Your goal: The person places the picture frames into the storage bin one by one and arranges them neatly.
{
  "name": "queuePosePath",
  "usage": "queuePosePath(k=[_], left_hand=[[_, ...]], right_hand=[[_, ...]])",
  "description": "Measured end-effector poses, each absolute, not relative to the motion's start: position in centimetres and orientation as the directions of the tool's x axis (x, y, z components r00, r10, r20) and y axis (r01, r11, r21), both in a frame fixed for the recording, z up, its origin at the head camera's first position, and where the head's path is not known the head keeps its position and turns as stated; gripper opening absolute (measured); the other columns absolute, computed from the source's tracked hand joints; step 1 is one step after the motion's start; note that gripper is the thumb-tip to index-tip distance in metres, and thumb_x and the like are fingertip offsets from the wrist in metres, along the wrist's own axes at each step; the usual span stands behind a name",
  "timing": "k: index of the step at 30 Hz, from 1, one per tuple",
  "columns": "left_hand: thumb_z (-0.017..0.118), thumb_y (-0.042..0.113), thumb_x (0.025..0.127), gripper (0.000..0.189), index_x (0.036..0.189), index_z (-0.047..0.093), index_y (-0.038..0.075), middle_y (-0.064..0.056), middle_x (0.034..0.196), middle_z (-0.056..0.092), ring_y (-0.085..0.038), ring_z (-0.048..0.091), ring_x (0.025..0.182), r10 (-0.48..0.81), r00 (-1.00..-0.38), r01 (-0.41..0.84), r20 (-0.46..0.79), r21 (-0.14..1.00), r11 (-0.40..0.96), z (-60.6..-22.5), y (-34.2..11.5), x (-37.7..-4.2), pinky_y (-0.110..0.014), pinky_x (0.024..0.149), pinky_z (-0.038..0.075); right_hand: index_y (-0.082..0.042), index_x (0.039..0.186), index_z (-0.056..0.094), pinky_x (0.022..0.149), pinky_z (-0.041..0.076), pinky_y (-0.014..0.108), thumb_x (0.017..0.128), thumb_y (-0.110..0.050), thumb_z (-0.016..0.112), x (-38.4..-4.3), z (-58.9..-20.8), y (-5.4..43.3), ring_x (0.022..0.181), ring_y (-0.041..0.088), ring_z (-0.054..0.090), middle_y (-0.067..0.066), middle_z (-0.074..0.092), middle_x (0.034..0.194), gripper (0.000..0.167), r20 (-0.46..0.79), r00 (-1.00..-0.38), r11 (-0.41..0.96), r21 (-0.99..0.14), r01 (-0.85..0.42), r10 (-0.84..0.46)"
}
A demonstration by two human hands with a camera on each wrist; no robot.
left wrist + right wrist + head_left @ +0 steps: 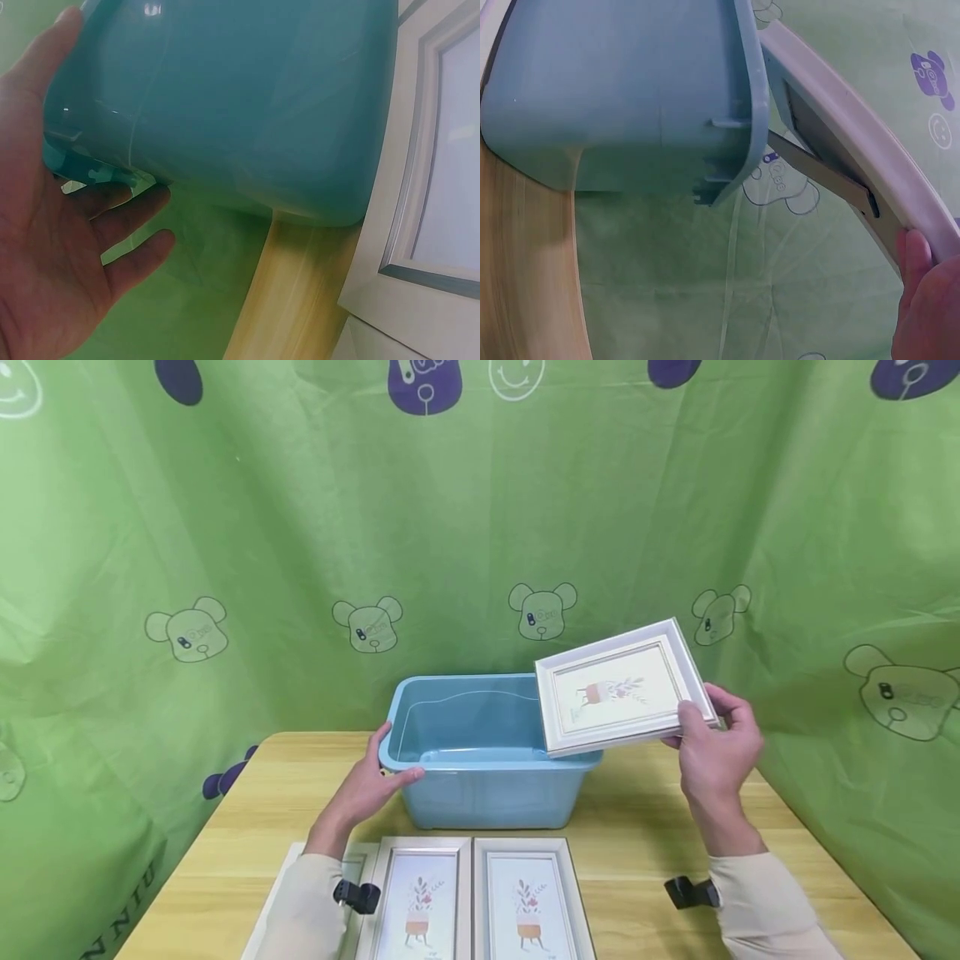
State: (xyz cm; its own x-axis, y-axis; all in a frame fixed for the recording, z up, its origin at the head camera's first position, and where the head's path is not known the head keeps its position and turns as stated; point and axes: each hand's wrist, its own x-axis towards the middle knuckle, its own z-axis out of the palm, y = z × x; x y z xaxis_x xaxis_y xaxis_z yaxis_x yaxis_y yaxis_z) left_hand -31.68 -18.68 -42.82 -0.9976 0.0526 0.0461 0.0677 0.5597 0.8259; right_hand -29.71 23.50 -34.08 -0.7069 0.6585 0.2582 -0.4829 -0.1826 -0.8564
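Note:
A blue plastic storage bin [491,797] stands on the table. At its left front corner my left hand [371,785] grips the rim, with the thumb along the front and the fingers at the side; in the left wrist view several fingers [139,259] show beside the bin wall. My right hand [720,747] holds a white picture frame [615,689] by its right end, thumb on the front. This frame is tilted over the bin's right side, and its print shows a plant in a footed pot. From the right wrist view, its back has a stand leg [825,176] sticking out.
Two more white picture frames, a middle one [420,902] and a right one [528,902], lie face up in front of the bin. Another frame [360,860] is partly hidden under my left forearm. A green patterned curtain [450,527] hangs behind the wooden table [637,860].

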Motion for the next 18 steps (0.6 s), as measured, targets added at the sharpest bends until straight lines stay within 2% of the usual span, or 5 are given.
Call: queuePosePath(k=[6,18], left_hand=[[0.070,0.072,0.069,0.111,0.154,0.004,0.041,-0.023,0.150,0.040,-0.043,0.042,0.136,0.054,-0.997,0.075,0.053,0.820,0.567,-43.0,-18.8,-31.6,-0.066,0.108,0.033],[0.069,0.073,0.069,0.112,0.154,0.004,0.039,-0.024,0.150,0.039,-0.043,0.041,0.136,0.056,-0.997,0.073,0.050,0.820,0.567,-42.8,-18.9,-31.7,-0.067,0.108,0.033]], right_hand=[[-0.004,0.116,0.062,0.051,0.057,0.025,0.081,0.010,0.062,-30.0,-34.5,22.6,0.058,0.011,0.066,0.007,0.055,0.103,0.038,0.303,-0.695,-0.090,-0.879,-0.468,0.652],[-0.004,0.117,0.063,0.051,0.057,0.024,0.081,0.006,0.062,-31.1,-35.1,21.3,0.058,0.009,0.066,0.004,0.057,0.101,0.037,0.310,-0.688,-0.014,-0.907,-0.421,0.657]])
